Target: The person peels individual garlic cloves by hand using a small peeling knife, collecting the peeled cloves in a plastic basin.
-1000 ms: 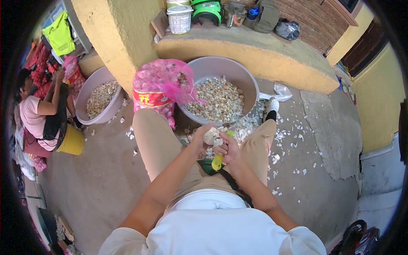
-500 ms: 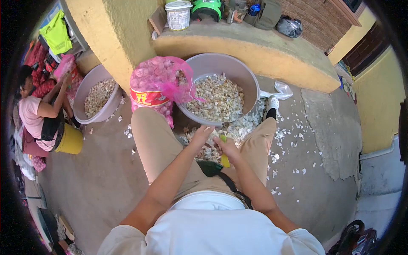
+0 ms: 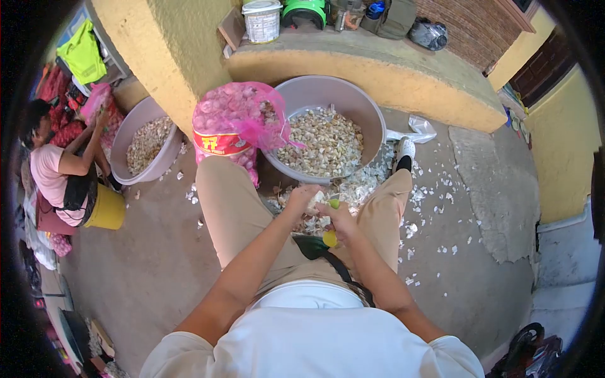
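Observation:
Between the knees, my left hand (image 3: 304,198) is closed around a whitish piece, probably garlic, mostly hidden by the fingers. Close on its right, my right hand (image 3: 340,218) grips a yellow-green handled tool (image 3: 329,238), whose ends show above and below the fist. Both hands are over loose white skins (image 3: 359,189) on the floor. Just beyond them stands a large round tub (image 3: 376,120) holding many garlic cloves (image 3: 331,142). A pink net bag (image 3: 220,113) full of bulbs leans against the tub's left side.
At the left, a co-worker (image 3: 53,167) sits on a yellow bucket (image 3: 106,208) beside another tub (image 3: 120,142) of cloves. Behind the tubs runs a low yellow ledge (image 3: 378,72) with a white bucket (image 3: 261,22) and bags. A yellow pillar (image 3: 164,57) rises behind the net bag.
The whitish piece now shows at my left fingers. My right hand has turned slightly, and the tool's lower end has shifted a little left. The co-worker's head has moved slightly.

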`<state>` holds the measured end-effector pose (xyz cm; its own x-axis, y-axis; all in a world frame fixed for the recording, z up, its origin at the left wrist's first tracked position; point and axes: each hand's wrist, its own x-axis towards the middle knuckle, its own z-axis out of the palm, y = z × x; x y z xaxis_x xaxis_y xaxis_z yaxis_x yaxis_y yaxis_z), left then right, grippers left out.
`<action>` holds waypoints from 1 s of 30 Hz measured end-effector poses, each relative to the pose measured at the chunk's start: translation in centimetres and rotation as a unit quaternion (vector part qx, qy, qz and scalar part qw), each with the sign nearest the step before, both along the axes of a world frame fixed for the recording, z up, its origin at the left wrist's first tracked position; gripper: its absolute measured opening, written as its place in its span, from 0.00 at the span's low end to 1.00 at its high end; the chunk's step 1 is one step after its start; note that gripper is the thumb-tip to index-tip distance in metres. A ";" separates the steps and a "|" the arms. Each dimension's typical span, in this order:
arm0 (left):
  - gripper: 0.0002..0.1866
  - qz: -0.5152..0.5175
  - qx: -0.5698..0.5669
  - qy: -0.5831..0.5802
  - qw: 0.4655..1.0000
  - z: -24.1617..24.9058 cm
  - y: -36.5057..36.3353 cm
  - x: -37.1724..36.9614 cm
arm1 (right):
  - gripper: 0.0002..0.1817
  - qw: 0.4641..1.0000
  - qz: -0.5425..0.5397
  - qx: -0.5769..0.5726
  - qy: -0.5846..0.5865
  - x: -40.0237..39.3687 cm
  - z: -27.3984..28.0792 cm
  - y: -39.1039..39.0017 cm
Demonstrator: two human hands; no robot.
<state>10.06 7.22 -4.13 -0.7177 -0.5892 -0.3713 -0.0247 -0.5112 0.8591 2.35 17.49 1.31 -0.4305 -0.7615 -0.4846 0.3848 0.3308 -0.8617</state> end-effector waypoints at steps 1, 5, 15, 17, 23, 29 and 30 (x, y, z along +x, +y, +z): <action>0.16 -0.013 0.088 0.070 0.994 0.1 -0.1 0.4 | 0.14 1.000 -0.029 0.000 -0.006 0.3 0.5 0.0; 0.20 -0.030 0.302 0.295 0.906 0.8 -0.8 1.3 | 0.14 0.911 -0.064 -0.239 -0.330 -1.3 -1.5 -0.1; 0.18 0.073 0.255 0.159 0.951 0.4 -1.5 0.0 | 0.15 0.997 -0.006 0.066 0.030 -3.8 -4.3 -0.3; 0.18 0.087 0.259 0.145 0.951 0.5 -1.2 -0.1 | 0.14 0.992 0.034 0.091 0.082 -3.6 -5.9 -0.5; 0.13 0.101 0.203 0.183 0.957 -1.6 -1.1 -0.3 | 0.17 0.958 0.002 -0.025 0.284 -1.5 -3.7 -1.2; 0.12 0.115 0.188 0.168 0.961 -2.3 -0.9 -0.9 | 0.16 0.917 -0.048 -0.068 0.390 -0.9 -3.9 -1.9; 0.12 0.101 0.178 0.170 0.964 -2.5 -0.9 -0.9 | 0.16 0.910 -0.062 -0.073 0.403 -0.9 -3.6 -2.0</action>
<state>9.18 6.35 -6.62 -0.7180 -0.6079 -0.3390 0.3584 -0.7404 0.5687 1.46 15.48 -2.30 -0.6886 -0.7138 0.1281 -0.3641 0.1876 -0.9123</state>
